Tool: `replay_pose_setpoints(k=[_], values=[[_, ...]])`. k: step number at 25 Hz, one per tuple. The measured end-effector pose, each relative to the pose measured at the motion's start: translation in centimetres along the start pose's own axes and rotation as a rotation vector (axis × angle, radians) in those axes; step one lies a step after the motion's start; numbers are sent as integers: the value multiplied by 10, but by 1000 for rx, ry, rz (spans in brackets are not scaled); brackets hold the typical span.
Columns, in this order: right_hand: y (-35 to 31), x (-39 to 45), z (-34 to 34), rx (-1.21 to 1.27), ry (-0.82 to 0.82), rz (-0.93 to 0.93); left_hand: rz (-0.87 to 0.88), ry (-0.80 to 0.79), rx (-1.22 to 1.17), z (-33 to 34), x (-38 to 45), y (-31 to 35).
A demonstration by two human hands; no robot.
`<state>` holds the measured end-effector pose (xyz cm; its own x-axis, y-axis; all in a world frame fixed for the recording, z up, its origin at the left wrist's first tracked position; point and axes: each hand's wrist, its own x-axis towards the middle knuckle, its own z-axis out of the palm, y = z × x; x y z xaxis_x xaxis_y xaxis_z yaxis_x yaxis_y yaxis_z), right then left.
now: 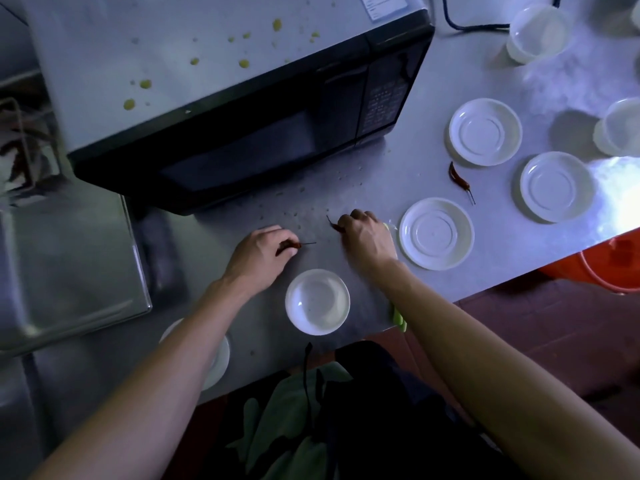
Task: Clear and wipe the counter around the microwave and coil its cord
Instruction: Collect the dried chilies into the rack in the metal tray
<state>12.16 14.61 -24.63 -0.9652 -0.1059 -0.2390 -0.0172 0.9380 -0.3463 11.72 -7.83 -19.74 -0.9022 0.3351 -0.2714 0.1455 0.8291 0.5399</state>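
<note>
A black microwave [221, 109] with yellow-green splatters on its top stands on the steel counter [433, 64]. Its dark cord [464, 26] loops behind its right side. In front of the door, my left hand [259, 252] pinches a small dried red chili [297, 244] whose stem points right. My right hand [363, 233] grips another red chili [335, 225] beside a scatter of crumbs [301, 209]. A third chili [459, 178] lies loose on the counter between the saucers.
A small white bowl [317, 301] sits between my forearms. Three upturned white saucers [436, 233] [485, 131] [556, 187] and plastic tubs [533, 32] [620, 129] stand at the right. Another saucer [220, 358] lies under my left arm. A steel tray [69, 265] is at the left. An orange bucket [609, 268] sits below the counter edge.
</note>
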Motion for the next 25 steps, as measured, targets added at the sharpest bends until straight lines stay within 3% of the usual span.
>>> replay_pose_setpoints(k=[7,13,21,25], values=[[-22,7,-20,252,29,-31,-14,58,-16,-12,-2,-2],[-66,9,-30,377,10,-168,-43,180,37,-30,-29,-29],[-166,5,-2,357,-94,-288,-79,370,-38,-69,-81,-114],[-222,7,17,370,-39,-275,-49,417,-79,-97,-103,-162]])
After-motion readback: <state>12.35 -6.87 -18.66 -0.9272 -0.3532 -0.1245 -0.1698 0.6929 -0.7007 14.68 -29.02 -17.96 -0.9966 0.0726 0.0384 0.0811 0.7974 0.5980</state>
